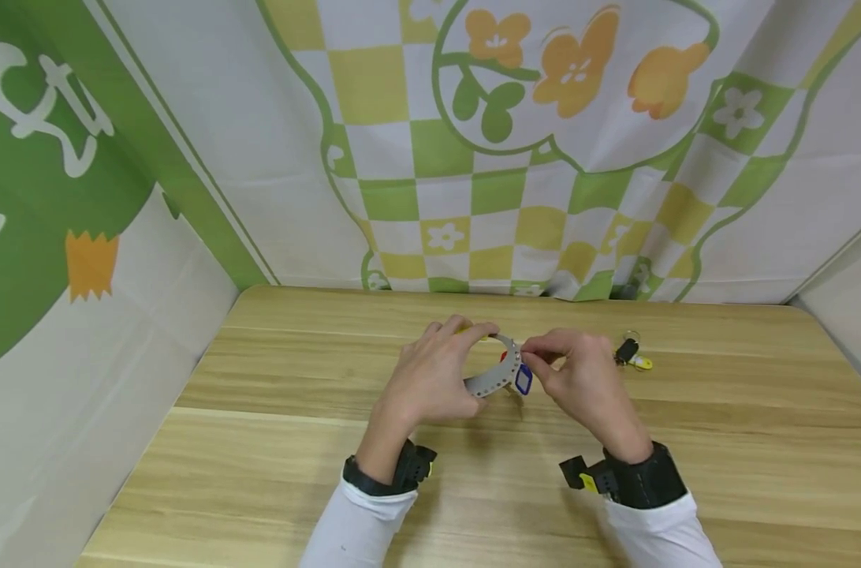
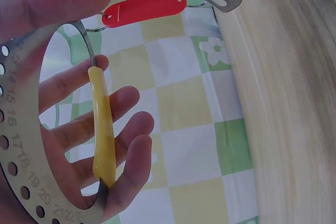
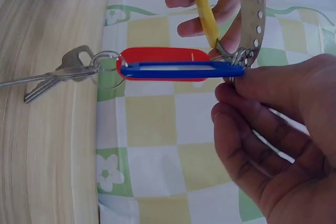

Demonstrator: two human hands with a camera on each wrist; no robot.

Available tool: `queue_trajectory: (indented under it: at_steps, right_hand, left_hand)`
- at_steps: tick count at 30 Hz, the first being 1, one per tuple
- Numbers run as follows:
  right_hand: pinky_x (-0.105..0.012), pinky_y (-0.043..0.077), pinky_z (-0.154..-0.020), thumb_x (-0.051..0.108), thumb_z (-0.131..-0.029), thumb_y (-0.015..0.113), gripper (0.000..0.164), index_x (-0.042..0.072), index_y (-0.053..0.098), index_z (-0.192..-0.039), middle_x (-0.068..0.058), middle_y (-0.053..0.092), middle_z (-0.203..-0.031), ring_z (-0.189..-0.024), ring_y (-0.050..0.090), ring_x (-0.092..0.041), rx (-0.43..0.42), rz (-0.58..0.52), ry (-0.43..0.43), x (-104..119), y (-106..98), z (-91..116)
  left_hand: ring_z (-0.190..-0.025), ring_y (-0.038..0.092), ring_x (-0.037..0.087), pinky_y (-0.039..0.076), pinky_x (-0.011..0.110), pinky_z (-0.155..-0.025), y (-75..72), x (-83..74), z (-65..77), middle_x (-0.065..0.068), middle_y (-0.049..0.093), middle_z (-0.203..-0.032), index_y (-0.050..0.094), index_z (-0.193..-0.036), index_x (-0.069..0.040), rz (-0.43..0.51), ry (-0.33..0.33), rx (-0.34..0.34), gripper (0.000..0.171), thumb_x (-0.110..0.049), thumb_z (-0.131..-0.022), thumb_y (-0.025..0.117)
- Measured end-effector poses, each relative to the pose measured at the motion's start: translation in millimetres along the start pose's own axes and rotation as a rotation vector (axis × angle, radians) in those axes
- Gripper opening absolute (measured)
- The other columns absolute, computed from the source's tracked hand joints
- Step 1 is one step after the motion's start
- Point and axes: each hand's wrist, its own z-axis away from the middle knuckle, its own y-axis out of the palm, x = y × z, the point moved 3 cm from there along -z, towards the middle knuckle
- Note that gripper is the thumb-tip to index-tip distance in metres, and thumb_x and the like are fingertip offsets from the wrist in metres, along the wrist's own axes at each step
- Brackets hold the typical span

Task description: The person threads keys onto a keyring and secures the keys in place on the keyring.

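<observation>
My left hand holds a large flat metal key ring, its plate pierced with numbered holes. Fingers reach around the side with the yellow grip, and the thumb lies on the plate in the left wrist view. From the plate hang a red key tag and a blue-framed key tag, with metal keys on their far ends. My right hand pinches at the small wire rings where the blue tag meets the plate's edge. Its fingertips partly hide that join.
A black key fob with a yellow tag lies on the wooden table, right of my right hand. Behind the table's back edge hangs a checked, flowered curtain. Printed cloth also covers the left side.
</observation>
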Motion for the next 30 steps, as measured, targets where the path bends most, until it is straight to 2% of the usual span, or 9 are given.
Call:
queue_trajectory:
  at_steps: [9,20,24,30]
  right_hand:
    - [-0.026,0.051,-0.054,-0.009,-0.077,0.082,0.018,0.007,0.080,-0.085,0.001,0.071,-0.080,-0.067,0.066,-0.009,0.038,0.008,-0.090,1.2,1.0,-0.2]
    - [-0.027,0.051,-0.054,-0.008,-0.078,0.082,0.017,0.007,0.080,-0.086,0.000,0.072,-0.080,-0.067,0.066,-0.009,0.017,0.011,-0.096,3.0,0.3,0.1]
    - [-0.032,0.055,-0.057,-0.006,-0.079,0.081,0.015,0.006,0.079,-0.088,-0.002,0.073,-0.080,-0.068,0.068,-0.011,0.001,0.000,-0.034,2.0,0.6,-0.1]
    - [-0.032,0.056,-0.062,0.003,-0.085,0.080,0.004,0.005,0.078,-0.088,-0.002,0.073,-0.076,-0.065,0.068,-0.012,0.024,-0.019,0.152,-1.8,2.5,0.1]
  left_hand:
    - [-0.103,0.054,0.022,0.047,0.048,-0.077,-0.3,2.0,0.1,-0.001,0.056,-0.132,0.053,-0.147,-0.030,-0.008,0.013,0.034,0.089,-0.018,-0.064,0.082]
    - [-0.101,0.053,0.020,0.046,0.045,-0.076,-0.9,3.0,1.0,-0.002,0.056,-0.131,0.052,-0.148,-0.031,0.012,0.005,0.039,0.089,-0.021,-0.065,0.083]
    - [-0.101,0.053,0.020,0.046,0.045,-0.076,-1.5,2.9,0.5,-0.001,0.056,-0.131,0.052,-0.148,-0.029,0.021,0.002,0.021,0.089,-0.024,-0.066,0.085]
    - [-0.109,0.054,0.024,0.048,0.049,-0.079,-1.2,2.1,-0.8,0.002,0.056,-0.133,0.052,-0.148,-0.030,0.002,0.001,-0.017,0.089,-0.026,-0.065,0.086]
